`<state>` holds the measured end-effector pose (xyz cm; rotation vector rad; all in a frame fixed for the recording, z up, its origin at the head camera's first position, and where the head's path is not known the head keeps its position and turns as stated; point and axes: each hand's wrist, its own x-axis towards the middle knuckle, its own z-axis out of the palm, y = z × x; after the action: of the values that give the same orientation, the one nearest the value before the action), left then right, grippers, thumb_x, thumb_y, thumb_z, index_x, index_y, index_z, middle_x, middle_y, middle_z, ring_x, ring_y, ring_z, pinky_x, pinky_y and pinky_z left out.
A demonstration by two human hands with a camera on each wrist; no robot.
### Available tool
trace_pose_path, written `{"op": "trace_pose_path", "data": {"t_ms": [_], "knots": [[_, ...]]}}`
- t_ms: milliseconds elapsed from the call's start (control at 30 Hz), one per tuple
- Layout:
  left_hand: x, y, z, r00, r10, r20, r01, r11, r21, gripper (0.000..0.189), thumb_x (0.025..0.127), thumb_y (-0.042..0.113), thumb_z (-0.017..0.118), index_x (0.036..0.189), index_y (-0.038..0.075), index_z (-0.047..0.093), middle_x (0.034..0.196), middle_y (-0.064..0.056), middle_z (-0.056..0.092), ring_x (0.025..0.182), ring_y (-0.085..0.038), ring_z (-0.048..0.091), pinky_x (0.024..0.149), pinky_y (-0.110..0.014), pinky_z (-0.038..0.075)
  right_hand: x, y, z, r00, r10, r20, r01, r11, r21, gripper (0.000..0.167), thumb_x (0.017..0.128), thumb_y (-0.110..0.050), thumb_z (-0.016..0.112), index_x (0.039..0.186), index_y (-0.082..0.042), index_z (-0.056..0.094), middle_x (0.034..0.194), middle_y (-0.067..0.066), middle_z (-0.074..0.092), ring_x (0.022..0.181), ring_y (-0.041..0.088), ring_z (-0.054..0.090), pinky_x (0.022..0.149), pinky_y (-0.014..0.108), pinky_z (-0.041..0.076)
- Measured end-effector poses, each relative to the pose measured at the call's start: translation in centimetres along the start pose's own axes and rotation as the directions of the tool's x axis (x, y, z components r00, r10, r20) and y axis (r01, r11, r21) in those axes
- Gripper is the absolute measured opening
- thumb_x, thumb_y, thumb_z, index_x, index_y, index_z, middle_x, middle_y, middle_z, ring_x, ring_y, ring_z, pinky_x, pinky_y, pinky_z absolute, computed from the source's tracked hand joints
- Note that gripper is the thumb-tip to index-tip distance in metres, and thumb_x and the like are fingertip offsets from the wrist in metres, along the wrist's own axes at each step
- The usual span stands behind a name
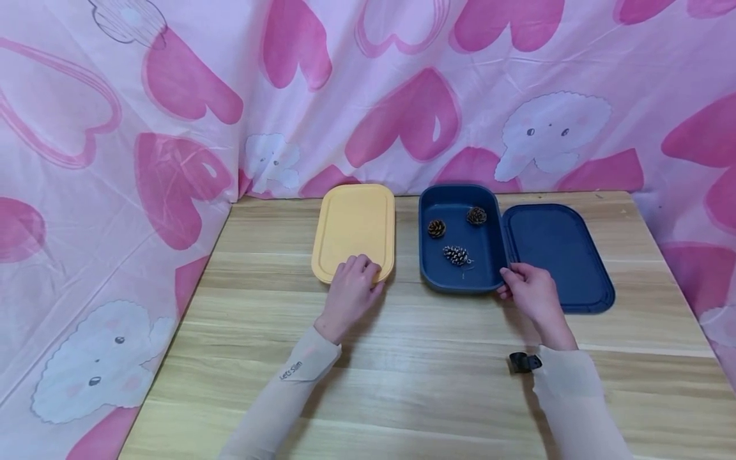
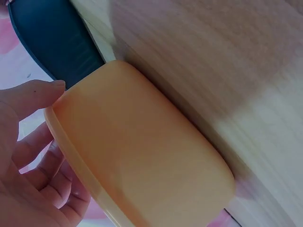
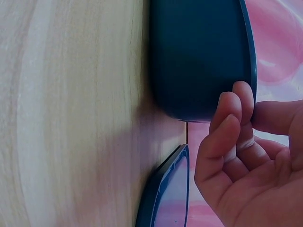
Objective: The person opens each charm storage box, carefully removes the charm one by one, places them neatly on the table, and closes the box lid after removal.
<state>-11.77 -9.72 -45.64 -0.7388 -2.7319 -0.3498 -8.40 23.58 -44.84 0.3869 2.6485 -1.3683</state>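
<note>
Head view: our curled left hand (image 1: 352, 295) grips the yellow box (image 1: 358, 220); our right hand (image 1: 536, 295) pinches the blue box (image 1: 460, 286) rim.

The yellow lid (image 1: 356, 223) hides the inside of the yellow box (image 2: 142, 142). In the head view the left hand (image 1: 349, 294) covers part of the lid's near edge — the right hand (image 1: 533, 294) a corner of the blue box (image 1: 485, 252) and some of the blue lid (image 1: 560, 249). The left wrist view crops the yellow box below. Thin scraps (image 1: 467, 269) beside the nearest pine cone (image 1: 456, 255) — too small to identify.
</note>
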Motion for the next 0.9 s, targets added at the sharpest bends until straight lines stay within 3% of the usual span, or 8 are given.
{"op": "trace_pose_path", "data": {"t_ms": [367, 900], "knots": [[0.23, 0.01, -0.11, 0.999, 0.037, -0.023, -0.035, 0.998, 0.052, 0.019, 0.082, 0.025, 0.075, 0.090, 0.008, 0.069, 0.088, -0.004, 0.060, 0.081, -0.022, 0.054, 0.068, -0.033, 0.045, 0.04, 0.07, -0.08, 1.000, 0.006, 0.011, -0.006, 1.000, 0.005, 0.047, 0.103, -0.028, 0.045, 0.130, 0.010, 0.051, 0.086, 0.013, 0.072, 0.065, 0.005, 0.065, 0.061, 0.017, 0.054], [0.34, 0.04, -0.47, 1.000, 0.017, -0.010, -0.017, 1.000, 0.001, 0.019, 0.082, 0.025, 0.076, 0.089, 0.009, 0.069, 0.085, -0.003, 0.059, 0.080, -0.021, 0.054, 0.067, -0.032, 0.045, 0.08, 0.17, 0.02, 1.000, 0.002, 0.003, -0.002, 1.000, 0.017, 0.047, 0.103, -0.028, 0.045, 0.129, 0.010, 0.051, 0.084, 0.012, 0.072, 0.064, 0.005, 0.065, 0.061, 0.018, 0.055]]}}
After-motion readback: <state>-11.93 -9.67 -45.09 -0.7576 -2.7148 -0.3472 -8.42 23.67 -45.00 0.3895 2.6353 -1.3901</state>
